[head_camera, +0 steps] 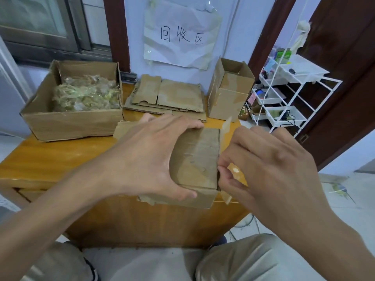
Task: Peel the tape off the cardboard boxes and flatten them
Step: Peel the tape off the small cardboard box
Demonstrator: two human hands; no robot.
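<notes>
Nearest the camera are the person's knees in pale trousers (233, 260), just under the front edge of a glossy orange-brown wooden table (50, 159). On the table's near edge lies the small cardboard box (195, 159), worn and scuffed, with strips of clear tape (225, 128) lifting off its right end. At the back left stands a large open carton (71, 122) filled with a crumpled heap of peeled, yellowish tape (85, 94). Beside it, toward the middle, is a stack of flattened cardboard (172, 96), ragged along its edges, and to the right of that stands an upright open box (229, 94) with pale tape patches on its side. A creased paper sign (182, 33) with handwritten characters is taped to the wall above, and a white wire rack (288, 92) stands off the table's right side. The left hand (146, 157) spans the small box, fingers curled over its far edge and thumb clamped on the near edge. The right hand (269, 165) is at the box's right end, thumb and fingertips pinching a piece of tape there.
</notes>
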